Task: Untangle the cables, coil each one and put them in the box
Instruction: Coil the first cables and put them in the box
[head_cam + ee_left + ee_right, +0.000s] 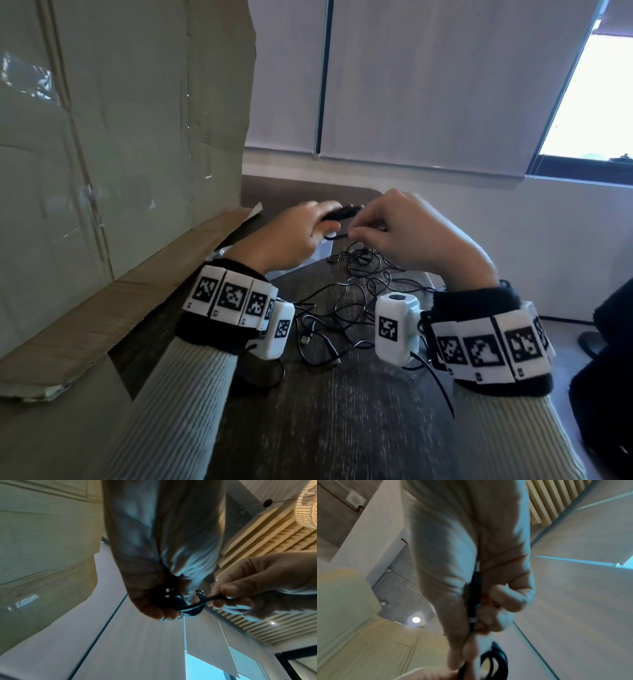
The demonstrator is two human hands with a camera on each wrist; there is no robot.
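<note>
My left hand (308, 222) grips a small black coil of cable (340, 214) above the dark wooden table (342, 428). The coil (188, 605) shows between its fingers in the left wrist view. My right hand (383, 229) pinches the loose end of that same cable (211, 598) right beside the coil. In the right wrist view the black cable end (475, 588) runs through the curled fingers. A tangle of thin black cables (342, 308) lies on the table beneath both hands. The tall cardboard box (102, 154) stands at the left.
A box flap (85, 335) hangs out over the table's left side. A USB plug (305, 340) lies between my wrists. The table's far edge meets a white wall with blinds (428, 85). A dark chair (603, 359) sits at the right.
</note>
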